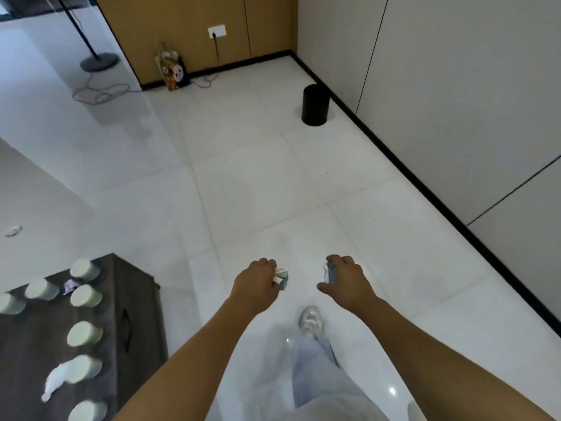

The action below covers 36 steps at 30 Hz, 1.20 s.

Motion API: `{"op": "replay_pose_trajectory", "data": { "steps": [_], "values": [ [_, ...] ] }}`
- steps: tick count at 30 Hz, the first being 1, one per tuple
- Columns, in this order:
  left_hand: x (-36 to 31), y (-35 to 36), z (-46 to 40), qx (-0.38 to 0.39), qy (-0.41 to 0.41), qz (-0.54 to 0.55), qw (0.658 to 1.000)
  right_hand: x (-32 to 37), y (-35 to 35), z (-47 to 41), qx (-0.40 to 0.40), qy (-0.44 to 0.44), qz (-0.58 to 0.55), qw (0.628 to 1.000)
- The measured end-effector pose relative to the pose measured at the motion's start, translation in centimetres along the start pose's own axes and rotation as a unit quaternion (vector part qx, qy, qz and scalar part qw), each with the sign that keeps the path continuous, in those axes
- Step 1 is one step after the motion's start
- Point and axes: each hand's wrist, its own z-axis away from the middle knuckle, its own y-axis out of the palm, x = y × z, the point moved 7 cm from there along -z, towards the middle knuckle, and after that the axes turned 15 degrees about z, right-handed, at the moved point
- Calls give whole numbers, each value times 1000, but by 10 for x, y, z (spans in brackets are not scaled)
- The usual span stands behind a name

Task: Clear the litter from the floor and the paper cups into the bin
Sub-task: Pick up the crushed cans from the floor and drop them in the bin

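Both forearms reach forward over the white tiled floor (pixel 258 165). Left hand (pixel 255 282): fingers curled round a crumpled white-and-grey scrap of paper (pixel 281 276), which sticks out on its inner side. Right hand (pixel 346 279): fingers curled round a second crumpled paper wad (pixel 329 273), pale and blue-grey, showing on the side that faces the left hand. The two hands are level with each other, a gap of bare tile between them.

Below the right hand, a pale trouser leg (pixel 315 378) and a white trainer (pixel 310 319) planted on the tile (blurred).

Left of the left hand and nearer the camera, a dark bench (pixel 133 299) carries pale green paper cups (pixel 84 334), upside down by the look of it, spaced apart from one another. A crumpled white tissue (pixel 56 381) lies against one of the near cups; a small bit of crumpled paper (pixel 69 285) sits between the far cups.

Further left of the bench, one small white scrap of litter (pixel 13 230) lies on the floor.

Well ahead of the right hand, a black cylindrical bin (pixel 315 104) stands near the black skirting of the pale wall panels. Far ahead of the left hand, a printed gift bag (pixel 173 69) leans on the brown wall under a socket (pixel 217 32), a loose cord (pixel 100 92) trailing from a floor-lamp base (pixel 99 61).
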Motion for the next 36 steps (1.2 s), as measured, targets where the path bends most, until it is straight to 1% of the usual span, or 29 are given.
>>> {"op": "replay_pose_trajectory", "data": {
  "steps": [3, 8, 14, 19, 25, 31, 36],
  "values": [
    [-8, -20, -87, 5, -5, 1, 1000, -3, -41, -81, -2, -3, -3, 1000],
    [-31, -66, -220, -9, -7, 4, 1000, -9, -119, -202, -16, 3, -2, 1000],
    [-40, -97, -359, 18, -14, 2, 1000, -12, -169, -329, 1, 14, -5, 1000],
    [-42, -135, -502, 24, -4, 2, 1000, 4, -220, -463, -7, 10, -9, 1000],
    [-55, -201, -668, 25, 15, 0, 1000, 22, -302, -608, -30, 29, -27, 999],
    [-80, -231, -804, 51, 23, -2, 998, 3, -355, -721, -5, 64, -34, 997],
    [-103, -244, -940, 51, 24, 8, 998, -22, -407, -844, -5, 69, -36, 997]
  ]
}}
